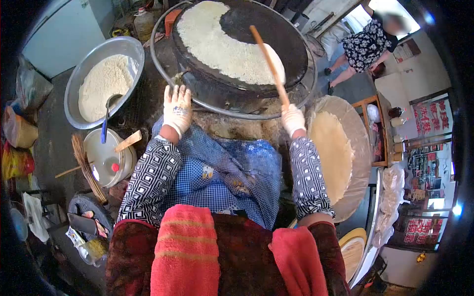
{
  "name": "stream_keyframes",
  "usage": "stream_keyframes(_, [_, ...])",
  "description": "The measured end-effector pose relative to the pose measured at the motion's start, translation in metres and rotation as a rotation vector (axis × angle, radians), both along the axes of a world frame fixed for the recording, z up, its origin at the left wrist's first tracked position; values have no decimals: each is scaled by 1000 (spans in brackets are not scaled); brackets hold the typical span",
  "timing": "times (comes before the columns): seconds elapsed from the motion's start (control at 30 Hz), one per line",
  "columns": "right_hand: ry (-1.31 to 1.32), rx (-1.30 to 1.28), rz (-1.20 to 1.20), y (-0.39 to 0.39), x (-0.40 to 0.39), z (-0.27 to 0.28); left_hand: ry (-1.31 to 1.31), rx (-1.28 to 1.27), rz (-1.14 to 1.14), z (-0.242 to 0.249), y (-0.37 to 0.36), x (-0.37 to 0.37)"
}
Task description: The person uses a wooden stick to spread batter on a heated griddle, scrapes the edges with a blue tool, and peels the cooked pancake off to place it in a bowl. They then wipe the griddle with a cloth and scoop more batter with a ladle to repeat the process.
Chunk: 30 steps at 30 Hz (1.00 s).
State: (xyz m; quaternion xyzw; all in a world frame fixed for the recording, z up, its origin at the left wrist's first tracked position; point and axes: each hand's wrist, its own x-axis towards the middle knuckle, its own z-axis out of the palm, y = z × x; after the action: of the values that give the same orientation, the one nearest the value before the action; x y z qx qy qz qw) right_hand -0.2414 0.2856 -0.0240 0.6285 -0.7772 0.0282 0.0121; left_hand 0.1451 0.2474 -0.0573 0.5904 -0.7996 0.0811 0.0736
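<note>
Slim wooden stick (pixel 269 65) over pale batter crescent (pixel 213 48)

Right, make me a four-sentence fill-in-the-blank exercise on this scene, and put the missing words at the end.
1. The wooden stick is gripped in the person's ____ hand.
2. The left hand wears a white ____.
3. The ladle in the metal basin has a ____ handle.
4. In the picture, that basin stands to the ____ of the griddle bearing pale batter.

Missing words: right; glove; blue; left.
</note>
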Motion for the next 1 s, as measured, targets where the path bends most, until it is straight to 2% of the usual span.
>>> stream_keyframes(0.03, [-25, -61, -166, -5, -4, 1, -2, -13, 5, 1, -3, 4])
stream_keyframes(0.17, [53, -72, -85, -4, 18, 23, 41, -34, 3, 2, -19, 21])
stream_keyframes(0.23, [72, -34, -97, -1, 12, 6, 107, -50, 1, 7, -21, 29])
stream_keyframes(0.3, [65, -104, -149, -3, 3, 0, 119, -134, 16, -1, -34, 35])
stream_keyframes(0.33, [46, -144, -94, -12, -8, -18, 142, -159, 54, 3, -37, 34])
stream_keyframes(0.43, [-123, -62, -83, 3, 31, 22, 163, -214, 86, 13, -12, 16])
stream_keyframes(0.5, [-98, 72, -68, 8, 34, 22, 231, -141, -121, 15, 11, -7])
stream_keyframes(0.57, [-84, -77, -113, 6, 15, 12, 209, 86, -271, 12, 34, -28])
stream_keyframes(0.6, [-80, -121, -158, -1, 13, 14, 282, -65, -280, 1, 42, -33])
stream_keyframes(0.7, [-93, -77, -141, -13, 26, 27, 289, -109, -259, -1, 41, -26])
stream_keyframes(0.77, [-62, -25, -37, -13, 22, 11, 204, -139, -244, -7, 38, -21])
stream_keyframes(0.83, [-101, 49, -99, -8, 21, 17, 188, -96, -239, 1, 38, -15])
stream_keyframes(1.0, [-48, -72, -172, -22, 9, 19, 92, -133, -190, -7, 23, -5])
